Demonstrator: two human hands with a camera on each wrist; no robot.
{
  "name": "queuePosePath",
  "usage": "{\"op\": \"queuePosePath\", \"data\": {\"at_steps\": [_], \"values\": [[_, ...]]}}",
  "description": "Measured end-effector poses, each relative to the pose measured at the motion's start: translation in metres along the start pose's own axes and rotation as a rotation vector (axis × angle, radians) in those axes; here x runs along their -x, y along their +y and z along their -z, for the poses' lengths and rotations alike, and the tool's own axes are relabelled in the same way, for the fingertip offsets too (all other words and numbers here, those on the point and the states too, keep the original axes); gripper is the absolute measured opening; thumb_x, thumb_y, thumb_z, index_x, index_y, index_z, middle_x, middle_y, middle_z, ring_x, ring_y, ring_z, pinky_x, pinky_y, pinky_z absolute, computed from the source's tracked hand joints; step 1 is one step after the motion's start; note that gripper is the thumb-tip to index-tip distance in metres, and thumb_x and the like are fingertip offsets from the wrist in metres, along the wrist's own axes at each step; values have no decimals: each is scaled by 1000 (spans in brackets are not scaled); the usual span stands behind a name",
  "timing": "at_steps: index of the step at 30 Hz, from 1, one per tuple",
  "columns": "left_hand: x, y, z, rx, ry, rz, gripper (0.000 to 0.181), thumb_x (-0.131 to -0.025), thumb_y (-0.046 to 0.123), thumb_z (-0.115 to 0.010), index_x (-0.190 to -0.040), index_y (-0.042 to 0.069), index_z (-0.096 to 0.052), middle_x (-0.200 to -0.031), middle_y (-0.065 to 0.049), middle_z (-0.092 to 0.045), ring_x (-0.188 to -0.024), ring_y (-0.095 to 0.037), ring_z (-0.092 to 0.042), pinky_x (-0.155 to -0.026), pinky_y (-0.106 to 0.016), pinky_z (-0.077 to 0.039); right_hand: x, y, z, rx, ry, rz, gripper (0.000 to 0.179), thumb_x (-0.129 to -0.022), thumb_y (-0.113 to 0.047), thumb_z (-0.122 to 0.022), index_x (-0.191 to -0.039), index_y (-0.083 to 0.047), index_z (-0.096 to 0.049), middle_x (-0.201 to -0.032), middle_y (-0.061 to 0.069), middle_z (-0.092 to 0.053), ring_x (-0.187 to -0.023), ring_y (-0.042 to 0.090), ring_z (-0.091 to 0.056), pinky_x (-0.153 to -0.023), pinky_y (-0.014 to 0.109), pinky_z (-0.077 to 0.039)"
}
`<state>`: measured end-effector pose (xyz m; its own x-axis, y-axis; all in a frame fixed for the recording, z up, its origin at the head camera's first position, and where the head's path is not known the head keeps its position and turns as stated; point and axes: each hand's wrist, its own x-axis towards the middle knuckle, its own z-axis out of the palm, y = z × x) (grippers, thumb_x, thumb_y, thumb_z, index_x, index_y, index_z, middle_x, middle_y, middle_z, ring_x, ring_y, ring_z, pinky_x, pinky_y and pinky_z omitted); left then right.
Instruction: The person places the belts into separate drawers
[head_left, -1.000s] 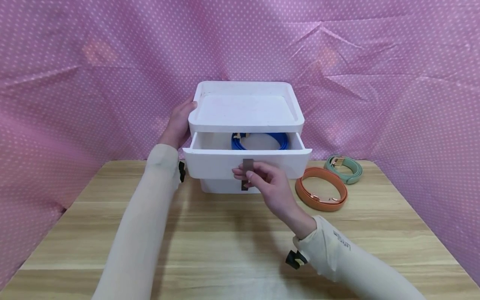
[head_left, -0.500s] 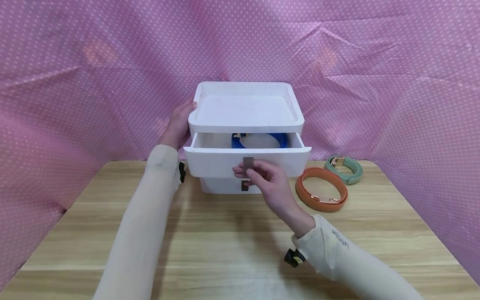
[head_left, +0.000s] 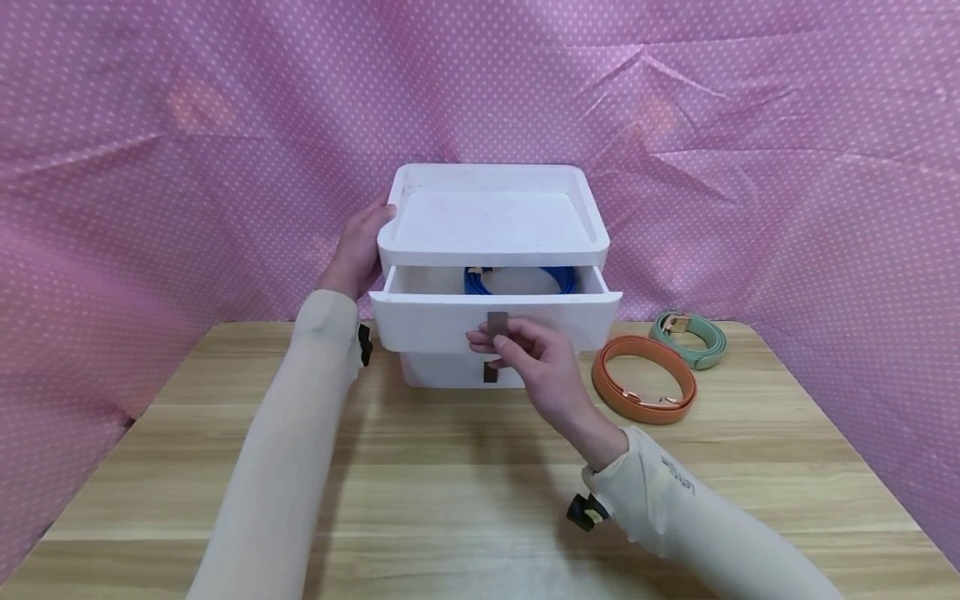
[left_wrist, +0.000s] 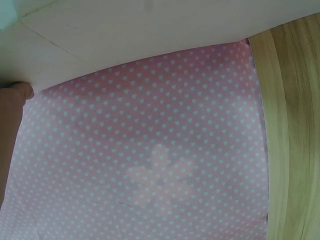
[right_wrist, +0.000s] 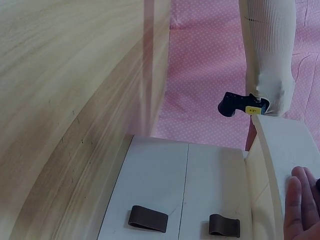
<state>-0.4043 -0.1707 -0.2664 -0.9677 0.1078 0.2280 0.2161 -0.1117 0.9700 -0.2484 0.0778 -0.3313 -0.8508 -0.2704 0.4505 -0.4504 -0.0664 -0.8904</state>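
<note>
A white drawer cabinet [head_left: 491, 218] stands at the back of the table with its upper drawer [head_left: 423, 327] pulled partway out. Inside that drawer lies a coiled blue belt [head_left: 558, 279] with a gold buckle, its front part hidden by the drawer front. My right hand [head_left: 551, 371] pinches the drawer's brown pull tab [head_left: 497, 325] between thumb and fingers; its fingers [right_wrist: 295, 200] also show in the right wrist view. My left hand [head_left: 360, 250] rests against the cabinet's left side, thumb at the top rim, the other fingers mostly hidden. Its thumb tip [left_wrist: 25, 91] touches the white side.
An orange-brown coiled belt [head_left: 606, 387] lies right of the cabinet, with a green coiled belt [head_left: 708, 360] behind it. Lower closed drawers carry brown tabs [right_wrist: 148, 218]. The wooden table [head_left: 435, 500] is bounded by pink dotted cloth [head_left: 750, 208].
The upper drawer has slid slightly inward, and my right hand has moved with it, still pinching the tab. My left hand and the belts stay in place.
</note>
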Motion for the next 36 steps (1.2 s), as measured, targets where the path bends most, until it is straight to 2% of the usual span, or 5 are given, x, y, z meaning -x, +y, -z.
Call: {"op": "queuePosePath", "data": {"at_steps": [8, 15, 21, 29, 36], "values": [[-1, -1, 1, 10, -7, 3, 51, -102, 30, -48, -152, 25, -38, -152, -4, -41, -133, -25, -44, -108, -39, -40, -3, 2, 0, 9, 5, -3, 24, -102, -12, -52, -120, -1, -65, -116, 9, -70, -105, 24, -67, -86, 48, -55], [-1, -1, 1, 34, -1, 3, 51, -102, 28, -48, -151, 24, -40, -150, -7, -43, -131, -27, -46, -107, -40, -40, -5, 2, 0, 1, 9, 6, 24, -102, -11, -52, -119, 1, -65, -115, 10, -70, -104, 24, -67, -87, 56, -52], [-2, -2, 2, 11, -11, 0, 51, -102, 29, -47, -152, 25, -38, -152, -6, -41, -134, -26, -43, -109, -40, -38, -6, 1, 0, 4, 9, 7, 24, -102, -11, -52, -119, 1, -65, -115, 10, -70, -104, 24, -67, -87, 57, -52], [-3, -2, 0, 30, -1, -9, 51, -102, 26, -47, -152, 22, -39, -153, -6, -40, -134, -27, -42, -110, -40, -37, -8, 2, 1, 11, 17, 7, 25, -103, -11, -51, -119, 1, -65, -114, 10, -70, -104, 24, -68, -84, 47, -56], [-3, -3, 1, 31, 1, -19, 51, -102, 25, -46, -152, 20, -38, -152, -9, -40, -133, -28, -44, -108, -39, -39, -10, 3, 0, 15, 24, 5, 24, -103, -11, -51, -119, 0, -65, -114, 10, -70, -104, 24, -67, -85, 46, -56]]}}
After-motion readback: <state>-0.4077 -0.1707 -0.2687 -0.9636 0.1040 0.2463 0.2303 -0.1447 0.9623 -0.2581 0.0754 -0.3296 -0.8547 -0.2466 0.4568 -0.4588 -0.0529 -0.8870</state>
